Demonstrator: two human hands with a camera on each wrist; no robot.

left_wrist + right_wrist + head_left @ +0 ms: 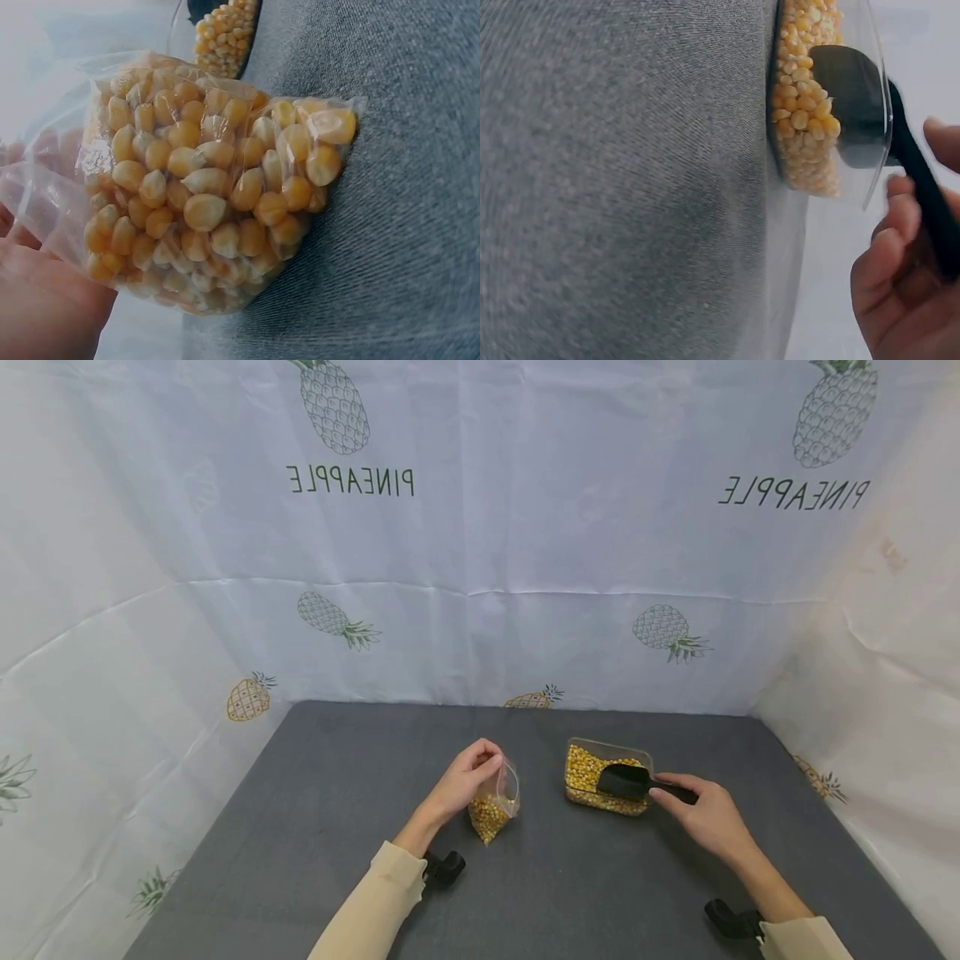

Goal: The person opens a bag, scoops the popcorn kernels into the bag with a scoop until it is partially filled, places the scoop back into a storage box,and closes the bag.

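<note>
My left hand pinches the top edge of a small clear plastic bag part-filled with yellow corn kernels; the bag stands on the grey table. In the left wrist view the bag fills the frame, kernels packed inside, my palm at the lower left. A clear plastic tub full of corn kernels sits to the right of the bag. A black scoop rests in the tub, and my right hand grips its handle. The right wrist view shows the scoop bowl over the kernels and my fingers around the handle.
The grey table is walled on three sides by white cloth printed with pineapples. Black wrist-camera mounts show at my left sleeve and right sleeve.
</note>
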